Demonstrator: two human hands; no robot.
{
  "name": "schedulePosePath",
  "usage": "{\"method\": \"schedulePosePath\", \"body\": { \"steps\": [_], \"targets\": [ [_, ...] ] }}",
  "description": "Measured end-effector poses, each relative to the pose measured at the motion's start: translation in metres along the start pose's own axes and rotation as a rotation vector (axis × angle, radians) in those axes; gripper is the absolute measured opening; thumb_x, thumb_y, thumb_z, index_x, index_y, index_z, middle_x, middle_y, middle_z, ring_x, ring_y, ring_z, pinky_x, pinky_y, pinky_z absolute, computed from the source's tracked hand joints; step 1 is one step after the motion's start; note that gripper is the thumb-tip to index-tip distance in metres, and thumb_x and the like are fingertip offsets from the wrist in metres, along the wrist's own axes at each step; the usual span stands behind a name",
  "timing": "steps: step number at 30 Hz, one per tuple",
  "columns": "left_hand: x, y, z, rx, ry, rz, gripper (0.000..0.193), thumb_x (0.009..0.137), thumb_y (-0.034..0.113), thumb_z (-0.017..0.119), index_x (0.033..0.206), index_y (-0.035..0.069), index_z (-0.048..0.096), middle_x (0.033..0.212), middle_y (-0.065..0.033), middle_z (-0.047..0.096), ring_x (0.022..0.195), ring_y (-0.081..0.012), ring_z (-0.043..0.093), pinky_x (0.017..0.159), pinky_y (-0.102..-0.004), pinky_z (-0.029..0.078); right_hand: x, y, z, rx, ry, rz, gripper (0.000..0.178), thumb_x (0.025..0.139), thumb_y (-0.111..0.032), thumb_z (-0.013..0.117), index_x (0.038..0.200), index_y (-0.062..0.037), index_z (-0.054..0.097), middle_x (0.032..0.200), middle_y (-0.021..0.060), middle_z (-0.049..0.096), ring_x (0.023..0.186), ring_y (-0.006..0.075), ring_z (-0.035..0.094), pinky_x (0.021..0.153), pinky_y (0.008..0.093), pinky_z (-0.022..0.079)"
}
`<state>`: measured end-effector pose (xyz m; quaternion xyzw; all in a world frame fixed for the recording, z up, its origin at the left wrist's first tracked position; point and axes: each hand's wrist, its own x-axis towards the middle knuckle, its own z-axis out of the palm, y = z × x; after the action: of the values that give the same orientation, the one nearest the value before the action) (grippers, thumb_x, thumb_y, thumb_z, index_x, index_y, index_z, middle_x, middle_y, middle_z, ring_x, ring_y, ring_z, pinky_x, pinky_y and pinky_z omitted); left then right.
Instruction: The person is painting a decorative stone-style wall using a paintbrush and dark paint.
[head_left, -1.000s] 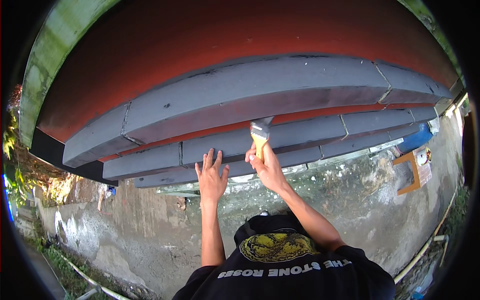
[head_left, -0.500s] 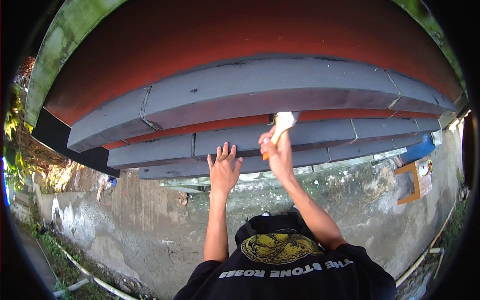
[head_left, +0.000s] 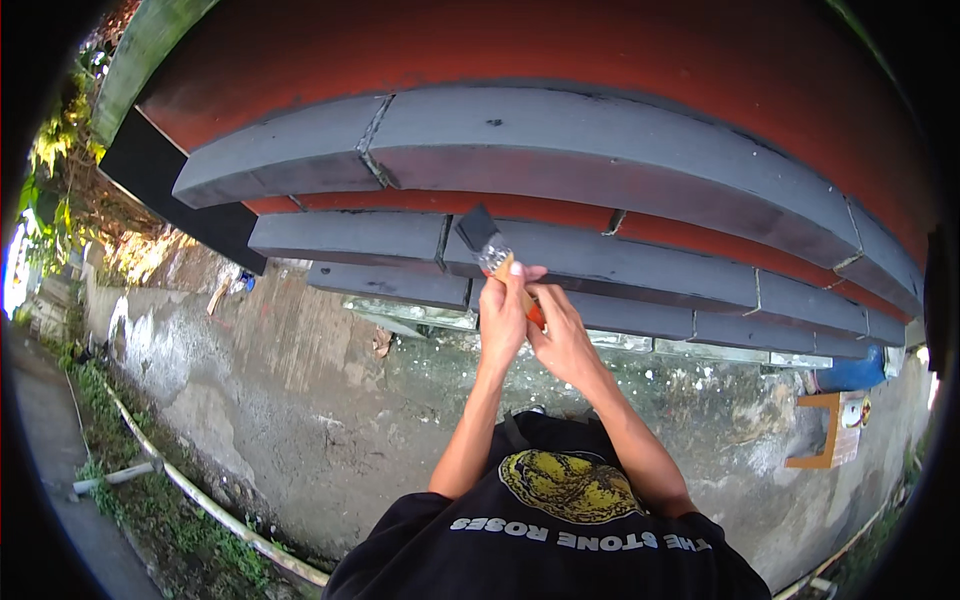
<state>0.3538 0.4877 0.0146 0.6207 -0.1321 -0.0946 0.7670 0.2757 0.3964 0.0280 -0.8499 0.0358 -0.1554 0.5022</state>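
I see my left hand point(head_left: 502, 318) wrapped around the wooden-handled flat paintbrush point(head_left: 494, 256), its dark bristles touching the grey-painted concrete ledge point(head_left: 640, 262) ahead; my right hand point(head_left: 562, 340), just right, grips the handle's lower end.

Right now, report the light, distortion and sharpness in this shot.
Head view: fisheye bows the grey ledges and blackens the corners; daylight is even, blown out at the left foliage; left hand, right hand and paintbrush are sharp.
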Motion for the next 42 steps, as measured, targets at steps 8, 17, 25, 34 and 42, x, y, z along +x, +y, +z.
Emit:
{"method": "schedulePosePath", "body": {
  "steps": [8,17,25,34,42],
  "targets": [
    [0.072,0.023,-0.034,-0.326,0.184,0.117,0.025,0.106,0.027,0.052,0.093,0.006,0.050,0.075,-0.0012,0.050,0.065,-0.0112,0.052,0.064,-0.0298,0.051,0.019,0.033,-0.085,-0.220,0.466,-0.079,0.029,0.086,0.000,0.063,0.115,-0.0005,0.066,0.114,0.0171,0.067,0.107,0.0348,0.066,0.094,0.0412,0.050],
    [0.008,0.014,0.057,-0.068,-0.298,-0.059,0.029,0.106,0.031,0.052,0.091,0.005,0.052,0.071,0.0013,0.050,0.063,-0.0081,0.049,0.060,-0.0277,0.045,0.017,0.051,-0.114,-0.290,0.525,0.050,0.032,0.085,0.004,0.060,0.117,0.0021,0.066,0.115,0.0186,0.068,0.109,0.0368,0.066,0.094,0.0409,0.050],
    [0.072,0.033,0.010,-0.397,0.138,0.176,0.029,0.107,0.029,0.050,0.086,0.010,0.043,0.069,0.0035,0.041,0.063,-0.0083,0.041,0.060,-0.0270,0.040,0.004,0.049,-0.108,-0.661,0.193,0.210,0.038,0.089,-0.008,0.061,0.126,-0.0014,0.065,0.131,0.0196,0.061,0.124,0.0381,0.056,0.117,0.0503,0.030],
    [0.013,0.008,0.054,0.053,-0.159,-0.014,0.029,0.107,0.031,0.050,0.089,0.008,0.049,0.070,0.0011,0.049,0.063,-0.0083,0.049,0.061,-0.0280,0.045,0.006,0.047,-0.114,-0.660,0.150,0.265,0.038,0.086,-0.008,0.063,0.124,-0.0028,0.068,0.134,0.0166,0.061,0.125,0.0355,0.056,0.120,0.0573,0.020],
    [0.060,0.025,0.057,-0.355,-0.032,0.167,0.022,0.106,0.026,0.053,0.094,0.008,0.046,0.077,0.0006,0.048,0.068,-0.0106,0.048,0.067,-0.0296,0.046,0.003,0.048,-0.116,-0.645,0.142,0.260,0.039,0.086,-0.008,0.063,0.124,-0.0034,0.068,0.135,0.0162,0.061,0.123,0.0341,0.058,0.120,0.0607,0.018]
  ]
}}
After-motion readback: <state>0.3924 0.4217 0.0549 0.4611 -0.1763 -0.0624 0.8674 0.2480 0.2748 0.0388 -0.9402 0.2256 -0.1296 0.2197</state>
